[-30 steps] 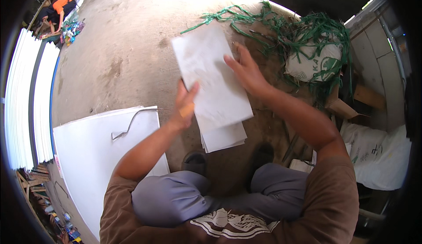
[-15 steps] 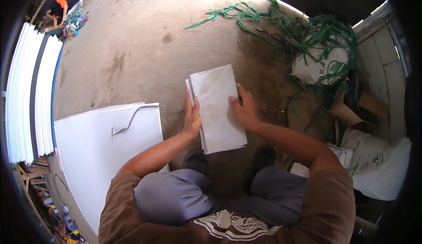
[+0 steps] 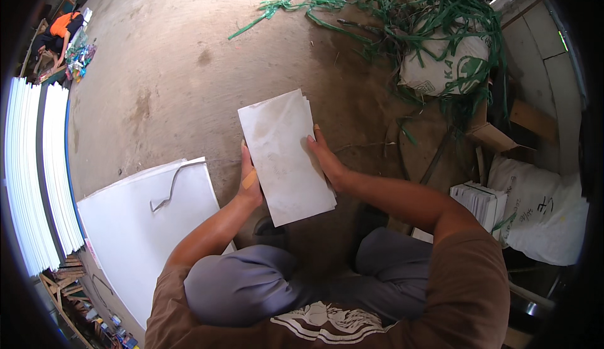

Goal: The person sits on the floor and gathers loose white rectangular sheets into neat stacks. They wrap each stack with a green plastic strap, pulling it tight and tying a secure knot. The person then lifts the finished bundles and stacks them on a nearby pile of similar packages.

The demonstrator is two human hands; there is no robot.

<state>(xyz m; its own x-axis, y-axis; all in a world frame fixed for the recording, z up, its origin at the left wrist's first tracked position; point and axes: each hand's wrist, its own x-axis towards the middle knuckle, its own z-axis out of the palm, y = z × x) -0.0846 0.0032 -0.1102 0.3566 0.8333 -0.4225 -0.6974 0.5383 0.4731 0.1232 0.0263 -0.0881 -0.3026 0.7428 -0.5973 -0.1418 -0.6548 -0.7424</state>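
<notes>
White stack of sheets (image 3: 286, 157) sits upright between our hands, above our knees, edges squared. Bare concrete floor (image 3: 157, 66) lies open ahead; a large white board (image 3: 141, 223) lies just left, green strapping (image 3: 440, 22) and a sack (image 3: 443, 66) crowd the right. Left hand (image 3: 249, 176) and right hand (image 3: 326, 157) press flat against the long edges, fingers together, forearms angled inward.

Both hands (image 3: 251, 182) grip white sheet stack (image 3: 286, 155).
</notes>
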